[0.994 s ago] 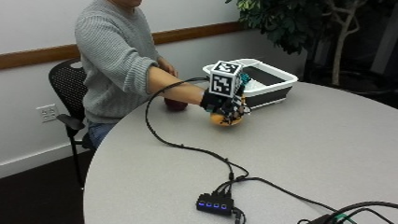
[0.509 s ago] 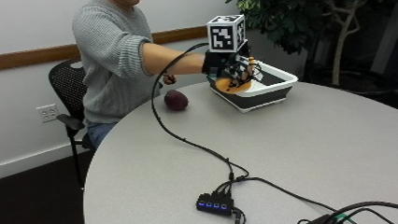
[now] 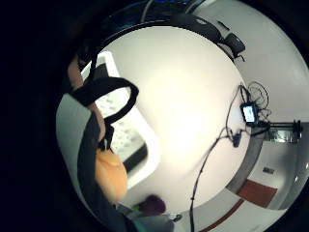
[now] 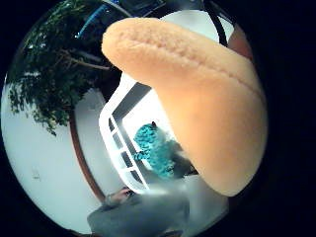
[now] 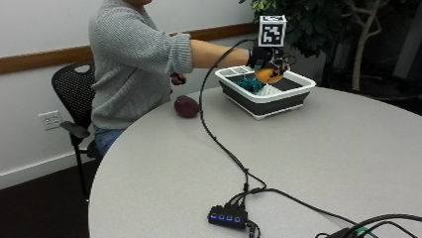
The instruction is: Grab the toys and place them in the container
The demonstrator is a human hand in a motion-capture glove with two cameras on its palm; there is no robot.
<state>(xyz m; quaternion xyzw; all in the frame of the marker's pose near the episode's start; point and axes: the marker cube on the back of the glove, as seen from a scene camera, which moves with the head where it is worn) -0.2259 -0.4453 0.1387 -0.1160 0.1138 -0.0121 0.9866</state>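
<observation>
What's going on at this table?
A person seated at a round table is tidying toys into a white bin. Their gloved right hand holds an orange toy above the bin, not yet dropped in. A teal toy already lies inside. A dark purple toy sits on the table beside the person, waiting to be picked up.

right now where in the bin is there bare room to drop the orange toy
The gloved right hand holds the orange toy over the white container. Its floor towards the plant is bare; the side nearer the person is crowded by the teal toy.
</observation>
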